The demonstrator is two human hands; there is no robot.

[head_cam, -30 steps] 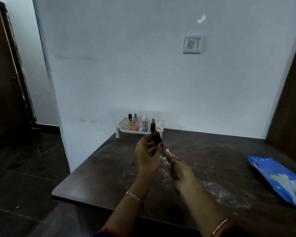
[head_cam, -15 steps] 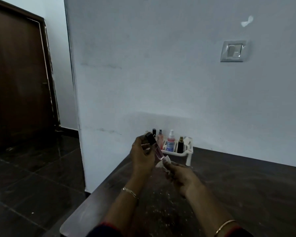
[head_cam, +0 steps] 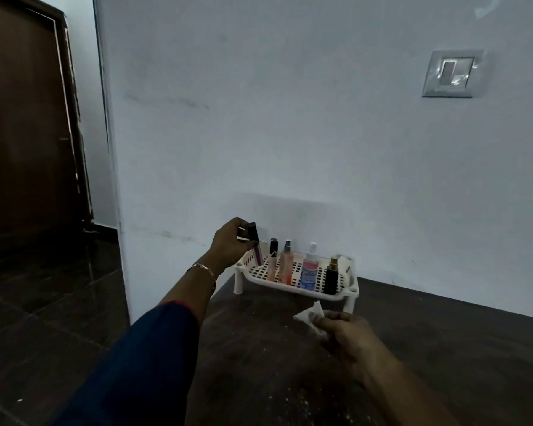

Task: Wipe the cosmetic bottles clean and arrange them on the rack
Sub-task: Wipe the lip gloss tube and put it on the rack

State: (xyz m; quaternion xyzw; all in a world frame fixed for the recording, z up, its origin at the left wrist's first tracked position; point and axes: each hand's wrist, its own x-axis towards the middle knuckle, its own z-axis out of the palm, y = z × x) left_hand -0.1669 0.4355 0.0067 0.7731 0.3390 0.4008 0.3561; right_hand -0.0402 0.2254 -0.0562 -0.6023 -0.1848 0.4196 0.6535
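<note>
The left hand [head_cam: 230,245] has its fingers [head_cam: 240,232] pinching the black cap of a purple lip-gloss tube [head_cam: 254,247], held upright over the left end of the white rack [head_cam: 294,279] at frame centre. The right hand [head_cam: 348,338] clutches a crumpled wipe [head_cam: 310,315] above the desk [head_cam: 443,348]. Placing looks under way; next, lower the tube beside the four standing bottles [head_cam: 308,272] without knocking them.

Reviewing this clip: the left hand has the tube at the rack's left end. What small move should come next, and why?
Probably lower it and let go. The left hand holds the black-capped tube upright over the left end of the white rack, beside four bottles already standing in a row. The right hand holds the wipe away from it.
</note>
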